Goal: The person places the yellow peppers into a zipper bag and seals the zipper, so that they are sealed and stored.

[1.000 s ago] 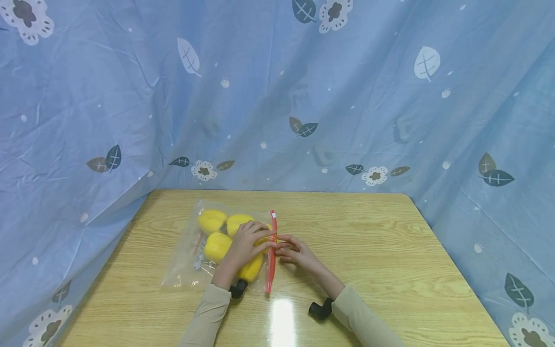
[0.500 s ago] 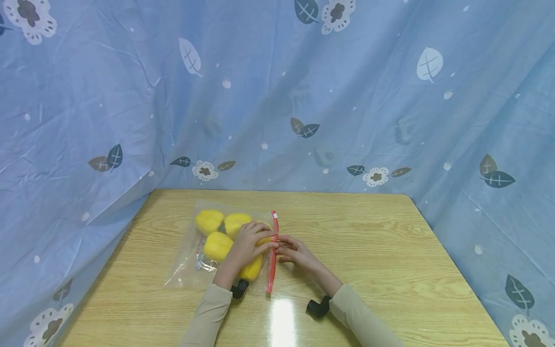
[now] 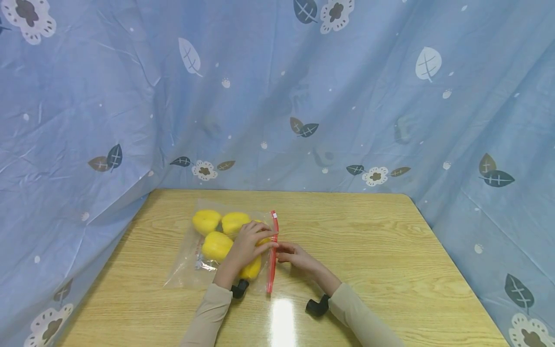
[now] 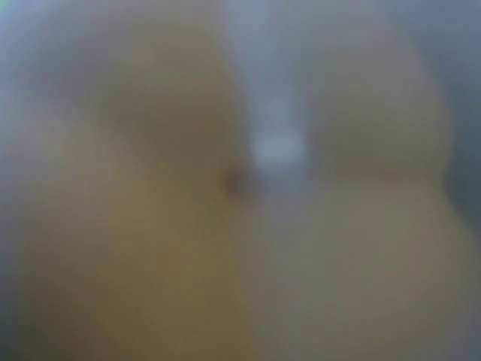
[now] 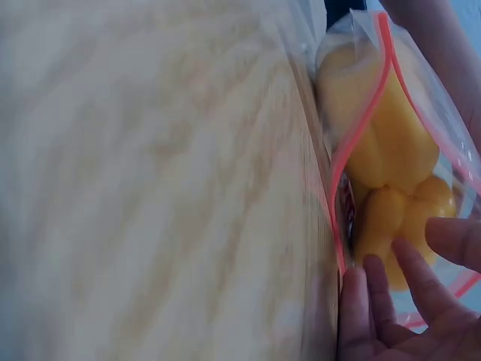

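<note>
A clear zip bag (image 3: 186, 272) with a red zip edge (image 3: 271, 274) lies on the table, its mouth facing right. Inside it are several yellow bell peppers (image 3: 218, 246). My left hand (image 3: 249, 243) reaches over the bag and holds the upper lip of the mouth between thumb and fingers. From the right, my right hand (image 3: 299, 256) has its fingertips in the mouth. In the right wrist view the mouth gapes, and the extended fingers (image 5: 421, 278) touch the nearest bell pepper (image 5: 383, 218). The left wrist view is too blurred to read.
The wooden table (image 3: 368, 250) carries the bag on its left half. A blue patterned curtain (image 3: 277, 96) hangs behind it and along both sides. Black wrist-camera mounts (image 3: 318, 306) sit by each cuff.
The right hand's fingers have gone a little further into the mouth. Several peppers have shifted slightly left inside the bag. The left hand stays nearly still.
</note>
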Demonstrator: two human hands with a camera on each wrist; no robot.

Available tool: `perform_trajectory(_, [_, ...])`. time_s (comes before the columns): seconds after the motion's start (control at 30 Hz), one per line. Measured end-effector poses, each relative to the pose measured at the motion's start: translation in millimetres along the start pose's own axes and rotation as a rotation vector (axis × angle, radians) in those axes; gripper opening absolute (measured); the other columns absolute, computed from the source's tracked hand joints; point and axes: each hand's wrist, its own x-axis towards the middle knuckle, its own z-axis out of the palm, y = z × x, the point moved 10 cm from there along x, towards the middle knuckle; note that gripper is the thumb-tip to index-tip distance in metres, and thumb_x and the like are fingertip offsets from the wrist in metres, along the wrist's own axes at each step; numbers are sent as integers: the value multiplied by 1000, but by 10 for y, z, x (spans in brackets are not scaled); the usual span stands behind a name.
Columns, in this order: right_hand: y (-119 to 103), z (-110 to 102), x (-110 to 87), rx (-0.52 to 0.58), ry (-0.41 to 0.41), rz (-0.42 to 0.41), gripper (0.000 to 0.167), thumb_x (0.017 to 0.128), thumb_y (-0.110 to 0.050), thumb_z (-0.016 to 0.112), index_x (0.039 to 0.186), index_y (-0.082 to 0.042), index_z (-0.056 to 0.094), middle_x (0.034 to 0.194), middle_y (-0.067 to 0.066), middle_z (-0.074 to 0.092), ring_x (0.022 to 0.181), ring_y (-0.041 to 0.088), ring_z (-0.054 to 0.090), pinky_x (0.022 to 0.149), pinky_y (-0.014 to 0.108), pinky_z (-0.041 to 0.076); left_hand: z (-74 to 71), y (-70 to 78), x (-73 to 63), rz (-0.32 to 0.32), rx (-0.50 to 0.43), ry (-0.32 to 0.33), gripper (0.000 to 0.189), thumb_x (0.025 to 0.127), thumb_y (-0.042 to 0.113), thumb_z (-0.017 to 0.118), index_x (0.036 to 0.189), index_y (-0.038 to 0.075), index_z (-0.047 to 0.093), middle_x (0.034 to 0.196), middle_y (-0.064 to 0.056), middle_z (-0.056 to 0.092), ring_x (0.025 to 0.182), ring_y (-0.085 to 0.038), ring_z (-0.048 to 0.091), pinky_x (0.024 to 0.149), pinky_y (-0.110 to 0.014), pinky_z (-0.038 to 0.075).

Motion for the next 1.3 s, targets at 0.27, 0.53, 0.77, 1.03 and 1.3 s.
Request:
perform_trajectory(0.27, [-18, 48, -8, -82, -47, -47, 46, 95, -7, 47, 137, 8, 35, 129, 26, 49, 114, 25, 52, 92, 34, 47, -18, 15, -9, 6, -6, 6, 34, 83, 40, 65, 106, 16, 71, 104, 5, 64, 99, -16, 53, 89, -41, 41])
perform_trajectory(0.53, [-21, -10, -19, 4, -47, -33, 43, 97, -10, 45, 136, 7, 36, 132, 24, 45, 108, 14, 53, 94, 45, 46, 43, -3, 7, -54, 31, -76, 40, 86, 47, 57, 116, 21, 65, 112, 4, 61, 109, -18, 50, 99, -45, 36])
perform_trajectory(0.77, [-26, -102, -13, 37, 16, -28, 41, 97, -16, 48, 131, 5, 42, 128, 21, 47, 109, 18, 53, 94, 43, 47, 43, 8, 17, -86, -23, -140, 34, 88, 39, 60, 114, 17, 66, 116, 3, 60, 114, -20, 49, 104, -46, 31])
perform_trajectory(1.03, [-8, -263, 42, 74, 115, -31, 42, 98, -18, 47, 129, 9, 42, 128, 24, 47, 115, 39, 48, 94, 46, 47, 10, 0, 36, -82, -47, -236, 35, 90, 31, 60, 120, 13, 63, 123, -5, 57, 118, -24, 47, 105, -46, 32])
perform_trajectory(1.3, [-9, -444, 76, 67, 237, -1, 44, 97, -21, 49, 128, 8, 42, 128, 28, 44, 116, 42, 48, 93, 46, 47, -14, -39, 99, -101, -90, -326, 34, 90, 29, 61, 121, 14, 63, 125, -5, 55, 120, -25, 46, 104, -45, 35])
